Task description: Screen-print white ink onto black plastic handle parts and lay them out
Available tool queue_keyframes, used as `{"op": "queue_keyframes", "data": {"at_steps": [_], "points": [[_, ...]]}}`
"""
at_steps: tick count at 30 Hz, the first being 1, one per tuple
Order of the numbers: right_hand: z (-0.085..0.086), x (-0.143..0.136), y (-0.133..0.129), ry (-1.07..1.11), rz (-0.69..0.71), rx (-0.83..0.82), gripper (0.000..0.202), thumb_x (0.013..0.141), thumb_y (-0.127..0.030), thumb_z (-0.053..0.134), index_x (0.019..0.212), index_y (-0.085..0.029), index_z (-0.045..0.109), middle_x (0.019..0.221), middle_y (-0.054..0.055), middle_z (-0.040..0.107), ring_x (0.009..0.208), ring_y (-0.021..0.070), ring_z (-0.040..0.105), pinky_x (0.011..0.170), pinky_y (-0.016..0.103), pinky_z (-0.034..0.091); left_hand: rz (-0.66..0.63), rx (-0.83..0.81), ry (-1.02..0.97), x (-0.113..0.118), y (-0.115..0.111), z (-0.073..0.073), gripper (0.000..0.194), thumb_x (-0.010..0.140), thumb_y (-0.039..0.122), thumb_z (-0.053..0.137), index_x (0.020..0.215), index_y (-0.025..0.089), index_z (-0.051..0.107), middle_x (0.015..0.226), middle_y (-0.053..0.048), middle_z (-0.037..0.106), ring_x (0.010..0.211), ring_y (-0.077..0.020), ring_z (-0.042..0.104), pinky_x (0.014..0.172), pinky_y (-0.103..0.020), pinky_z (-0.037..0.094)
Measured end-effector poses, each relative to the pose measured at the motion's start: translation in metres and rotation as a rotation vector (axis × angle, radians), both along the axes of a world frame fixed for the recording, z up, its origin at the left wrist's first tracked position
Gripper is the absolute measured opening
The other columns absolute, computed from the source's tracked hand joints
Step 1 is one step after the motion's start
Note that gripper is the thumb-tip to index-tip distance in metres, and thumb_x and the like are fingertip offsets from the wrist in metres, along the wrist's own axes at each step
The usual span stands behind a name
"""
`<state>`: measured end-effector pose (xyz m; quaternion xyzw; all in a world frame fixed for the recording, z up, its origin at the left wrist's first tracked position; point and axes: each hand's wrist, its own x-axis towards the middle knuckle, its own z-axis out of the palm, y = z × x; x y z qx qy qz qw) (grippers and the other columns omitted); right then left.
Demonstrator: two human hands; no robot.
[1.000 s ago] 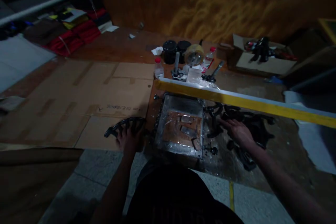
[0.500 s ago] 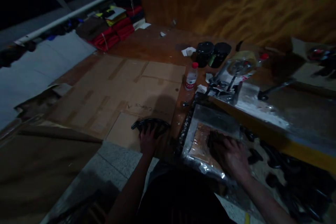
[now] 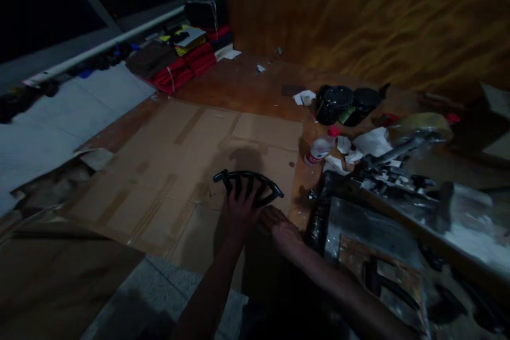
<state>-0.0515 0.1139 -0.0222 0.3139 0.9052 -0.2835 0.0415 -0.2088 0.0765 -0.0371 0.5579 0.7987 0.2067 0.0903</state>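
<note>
A black curved part with several ribs and slots (image 3: 255, 174) is over the cardboard sheet, its arched edge facing away from me. My left hand (image 3: 241, 210) grips it from the near side, fingers spread across the ribs. Close by on the right, my right hand (image 3: 281, 226) has its fingers stretched towards the part's near right end; I cannot tell whether they touch it. Nothing shows in that hand. Another black part (image 3: 392, 284) lies on the plastic-wrapped block (image 3: 354, 228) at right. Under my hands is the flattened cardboard sheet (image 3: 183, 154).
A red-capped bottle (image 3: 319, 149) and paper scraps (image 3: 337, 163) lie right of the cardboard. Behind them are two black tubs (image 3: 337, 105). A tape dispenser (image 3: 418, 133) is farther right. Red folded cloth (image 3: 195, 64) is stacked at the back left.
My right hand has left the wrapped block and come over beside my left hand. A black part now shows on the block. The camera view has shifted, and the ribbed part appears farther over the cardboard.
</note>
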Motion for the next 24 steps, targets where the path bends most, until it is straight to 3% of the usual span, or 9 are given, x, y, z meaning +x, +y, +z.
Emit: {"op": "queue_keyframes", "data": {"at_steps": [3, 6, 10, 14, 17, 20, 24], "points": [[-0.019, -0.026, 0.016, -0.207, -0.014, 0.003, 0.057, 0.092, -0.025, 0.056, 0.148, -0.02, 0.045, 0.158, 0.016, 0.03, 0.148, 0.036, 0.02, 0.115, 0.062, 0.024, -0.022, 0.009, 0.042, -0.028, 0.042, -0.009, 0.051, 0.084, 0.048, 0.062, 0.129, 0.024, 0.065, 0.149, -0.011, 0.05, 0.143, -0.0402, 0.031, 0.118, -0.059, 0.017], [-0.033, -0.045, 0.024, -0.344, -0.041, 0.039, 0.061, 0.092, -0.015, 0.051, 0.15, -0.028, 0.04, 0.16, 0.015, 0.02, 0.147, 0.0389, 0.017, 0.109, 0.072, 0.024, -0.034, 0.009, 0.092, -0.061, 0.096, -0.021, 0.051, 0.084, 0.046, 0.062, 0.13, 0.023, 0.064, 0.15, -0.01, 0.049, 0.141, -0.0386, 0.033, 0.118, -0.055, 0.019], [-0.048, -0.048, 0.024, -0.337, -0.033, 0.077, 0.067, 0.089, -0.014, 0.057, 0.151, -0.029, 0.039, 0.159, 0.017, 0.019, 0.144, 0.0441, 0.022, 0.104, 0.076, 0.027, -0.019, -0.006, 0.131, -0.104, 0.179, -0.03, 0.056, 0.084, 0.049, 0.062, 0.132, 0.021, 0.062, 0.151, -0.011, 0.047, 0.14, -0.0393, 0.032, 0.115, -0.054, 0.025], [-0.064, -0.041, 0.018, -0.251, -0.058, 0.147, 0.064, 0.092, -0.015, 0.054, 0.151, -0.032, 0.037, 0.157, 0.017, 0.027, 0.141, 0.0448, 0.03, 0.102, 0.077, 0.032, 0.056, -0.074, 0.098, -0.142, 0.261, -0.026, 0.059, 0.084, 0.055, 0.06, 0.133, 0.022, 0.061, 0.148, -0.014, 0.05, 0.139, -0.0413, 0.031, 0.113, -0.057, 0.025], [-0.076, -0.038, 0.016, -0.218, -0.062, 0.158, 0.06, 0.093, -0.02, 0.053, 0.15, -0.032, 0.04, 0.156, 0.017, 0.029, 0.139, 0.0469, 0.032, 0.099, 0.077, 0.035, 0.051, -0.144, 0.069, -0.162, 0.306, -0.024, 0.063, 0.083, 0.059, 0.06, 0.134, 0.023, 0.06, 0.149, -0.015, 0.048, 0.14, -0.0418, 0.031, 0.113, -0.058, 0.025], [-0.083, -0.038, 0.014, -0.211, -0.067, 0.146, 0.058, 0.094, -0.023, 0.053, 0.15, -0.032, 0.04, 0.157, 0.016, 0.03, 0.14, 0.047, 0.032, 0.099, 0.076, 0.037, 0.039, -0.156, 0.085, -0.166, 0.323, -0.032, 0.064, 0.085, 0.056, 0.058, 0.14, 0.024, 0.054, 0.155, -0.014, 0.041, 0.143, -0.0426, 0.026, 0.111, -0.062, 0.026], [-0.082, -0.038, 0.01, -0.203, -0.092, 0.158, 0.058, 0.096, -0.019, 0.047, 0.152, -0.032, 0.035, 0.158, 0.016, 0.028, 0.142, 0.0444, 0.03, 0.1, 0.075, 0.037, 0.116, 0.037, 0.186, -0.143, 0.298, -0.051, 0.066, 0.093, 0.049, 0.047, 0.152, 0.022, 0.035, 0.164, -0.015, 0.02, 0.15, -0.0398, 0.013, 0.114, -0.065, 0.019]]}}
